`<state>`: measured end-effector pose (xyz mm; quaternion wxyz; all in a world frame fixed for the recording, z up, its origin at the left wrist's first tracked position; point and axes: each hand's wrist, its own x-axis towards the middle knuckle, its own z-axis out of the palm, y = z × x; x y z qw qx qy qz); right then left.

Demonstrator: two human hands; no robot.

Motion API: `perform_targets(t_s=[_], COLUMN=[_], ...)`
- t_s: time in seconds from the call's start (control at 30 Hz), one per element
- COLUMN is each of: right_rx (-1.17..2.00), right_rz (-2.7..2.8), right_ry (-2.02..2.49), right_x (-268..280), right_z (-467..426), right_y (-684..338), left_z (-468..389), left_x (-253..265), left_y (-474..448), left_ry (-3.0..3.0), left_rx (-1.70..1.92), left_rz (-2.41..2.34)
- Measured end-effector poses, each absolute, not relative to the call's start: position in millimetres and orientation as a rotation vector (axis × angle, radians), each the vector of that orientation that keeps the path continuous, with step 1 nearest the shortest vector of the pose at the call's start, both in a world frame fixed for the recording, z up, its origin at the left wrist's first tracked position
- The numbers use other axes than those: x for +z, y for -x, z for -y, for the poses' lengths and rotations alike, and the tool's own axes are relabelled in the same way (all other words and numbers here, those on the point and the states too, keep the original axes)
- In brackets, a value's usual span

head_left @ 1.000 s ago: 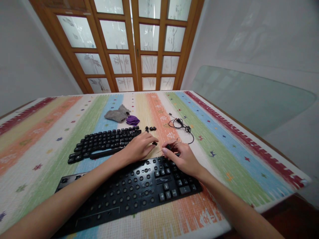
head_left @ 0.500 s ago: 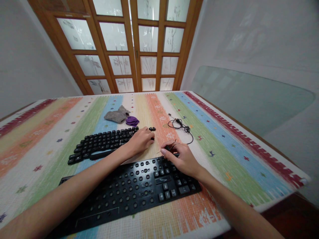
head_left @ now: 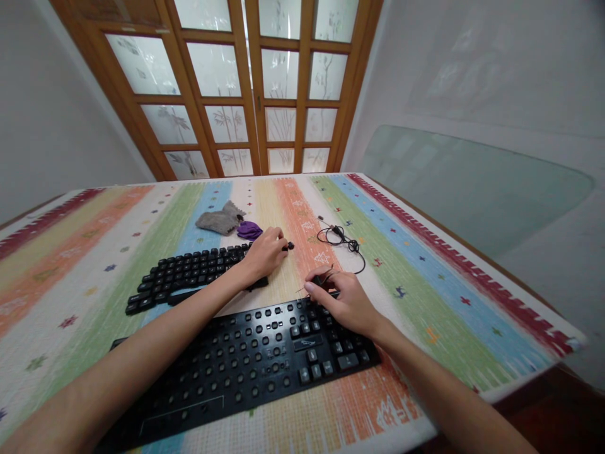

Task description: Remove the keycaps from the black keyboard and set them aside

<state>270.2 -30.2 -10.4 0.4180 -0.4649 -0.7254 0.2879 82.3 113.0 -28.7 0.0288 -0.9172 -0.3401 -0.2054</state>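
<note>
The black keyboard [head_left: 255, 359] lies in front of me, most of its key posts bare, with keycaps left at its right end. My right hand [head_left: 344, 301] rests over its top right edge. It is closed on a small black tool with thin wires, which looks like a keycap puller [head_left: 317, 279]. Beyond the keyboard, loose black keycaps [head_left: 189, 274] are laid out in rows. My left hand [head_left: 268, 253] is at the right end of their far row. Its fingers are curled down on a keycap [head_left: 285, 247], partly hidden by the fingertips.
A coiled black cable [head_left: 341, 236] lies right of the hands. Behind the keycaps are a grey cloth [head_left: 220, 221] and a purple cloth [head_left: 249, 230]. A striped cloth [head_left: 425, 302] covers the table, whose right edge runs close to the wall.
My left hand has shifted a little away from me and leftward, up to the far row of keycaps. The right hand has stayed in place with its tool.
</note>
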Motion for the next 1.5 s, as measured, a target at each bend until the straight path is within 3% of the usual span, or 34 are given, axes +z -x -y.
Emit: perform_targets(t_s=[0.73, 0.97, 1.33, 1.5], right_rx=[0.903, 0.92, 1.123, 1.01], right_rz=[1.846, 1.867, 2.032, 2.111], right_ry=[1.167, 1.187, 1.06, 1.025], right_x=[0.8, 1.5, 1.8, -0.6], right_z=[24.5, 24.0, 23.4, 23.6], right_y=[-287.6, -294.3, -294.9, -292.7], left_z=[-73.3, -25.6, -22.4, -21.9], left_x=[-20.1, -24.3, -35.5, -34.8], left_y=[-68.7, -70.3, -73.9, -74.0], left_ry=[2.939, 3.136, 3.249, 3.27], left_rx=[-0.792, -0.771, -0.691, -0.655], left_rz=[1.035, 0.962, 1.007, 1.034])
